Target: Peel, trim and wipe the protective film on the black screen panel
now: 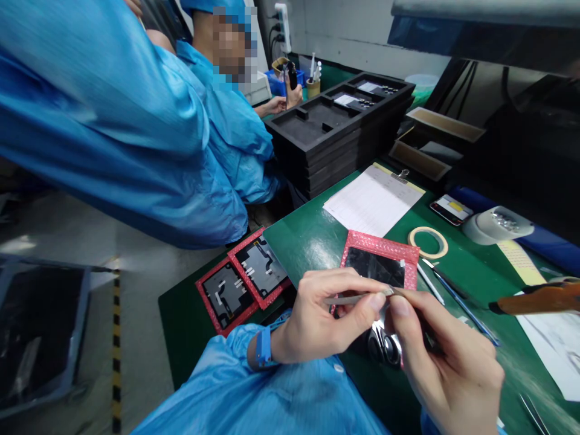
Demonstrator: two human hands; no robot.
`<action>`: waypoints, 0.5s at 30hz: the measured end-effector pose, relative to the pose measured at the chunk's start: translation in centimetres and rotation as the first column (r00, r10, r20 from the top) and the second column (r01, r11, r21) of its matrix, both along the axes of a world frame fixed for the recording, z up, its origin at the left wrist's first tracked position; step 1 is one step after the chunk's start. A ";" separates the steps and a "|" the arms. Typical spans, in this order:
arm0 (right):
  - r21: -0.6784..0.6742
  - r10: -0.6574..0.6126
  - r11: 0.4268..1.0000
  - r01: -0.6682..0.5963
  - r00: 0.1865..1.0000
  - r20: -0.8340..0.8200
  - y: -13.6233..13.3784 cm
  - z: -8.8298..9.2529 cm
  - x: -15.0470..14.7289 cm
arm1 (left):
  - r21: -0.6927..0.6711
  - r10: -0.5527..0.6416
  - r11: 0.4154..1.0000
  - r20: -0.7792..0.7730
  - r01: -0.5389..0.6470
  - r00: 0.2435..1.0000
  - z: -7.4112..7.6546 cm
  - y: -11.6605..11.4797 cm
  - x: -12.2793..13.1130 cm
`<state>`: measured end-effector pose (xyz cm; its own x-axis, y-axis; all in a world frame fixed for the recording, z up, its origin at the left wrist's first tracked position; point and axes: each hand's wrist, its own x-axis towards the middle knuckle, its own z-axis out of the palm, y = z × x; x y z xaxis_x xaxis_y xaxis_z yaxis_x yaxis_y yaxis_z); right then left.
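My left hand (pixel 324 311) is closed, with a thin greyish strip (pixel 344 299) lying between its fingers. I cannot make out what kind of strip it is. My right hand (pixel 448 356) pinches at a tiny whitish piece (pixel 388 291) where the fingertips of both hands meet. Below the hands a dark flat panel (pixel 371 263) rests on a pink bubble-wrap sheet (pixel 410 257), partly covered by my fingers. A glossy black looped item (pixel 383 347) shows between my hands. A blue wrist strap (pixel 263 347) is around my left wrist.
On the green table (pixel 303 241) are a clipboard with papers (pixel 376 196), a tape roll (pixel 428 243), a phone (pixel 452 209), a white cup (pixel 496 226), tweezers (pixel 534 415) and an orange-handled tool (pixel 539 299). Wrapped panels (pixel 260 272) lie left. Black trays (pixel 312 160) stand near a co-worker (pixel 226 121).
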<state>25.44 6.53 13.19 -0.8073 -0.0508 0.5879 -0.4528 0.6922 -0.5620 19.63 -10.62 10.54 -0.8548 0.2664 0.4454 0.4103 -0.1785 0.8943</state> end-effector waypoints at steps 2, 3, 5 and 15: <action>-0.051 0.023 0.998 -0.021 0.999 0.029 -0.1 0.0 -0.1 | -0.003 0.013 1.000 -0.004 -0.013 1.000 -0.2 0.3 0.1; -0.066 0.031 0.997 -0.028 0.998 0.047 -0.1 -0.1 -0.1 | -0.002 0.020 1.000 -0.012 -0.020 1.000 -0.3 0.4 0.1; -0.076 0.034 0.997 -0.029 0.997 0.076 0.0 -0.2 -0.1 | 0.012 0.053 0.999 -0.058 -0.052 0.997 -0.3 0.7 0.2; -0.028 0.003 1.000 -0.002 1.000 0.023 0.1 0.0 -0.2 | 0.043 0.093 0.995 -0.094 -0.089 0.991 -0.5 1.0 0.5</action>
